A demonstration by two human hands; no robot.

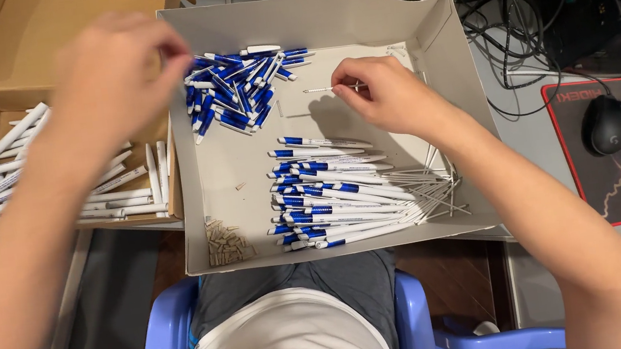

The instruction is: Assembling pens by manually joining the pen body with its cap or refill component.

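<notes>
Right hand [384,93] pinches a thin refill [322,89] over the grey tray [431,30], clear of the sorted heaps. Left hand [113,68] closes on something small near the blue caps [235,88]; its contents cannot be told.

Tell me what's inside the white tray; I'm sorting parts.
The white tray holds blue pen caps, blue-and-white pen barrels, thin refills and small beige pieces. The right hand covers part of the floor.
</notes>
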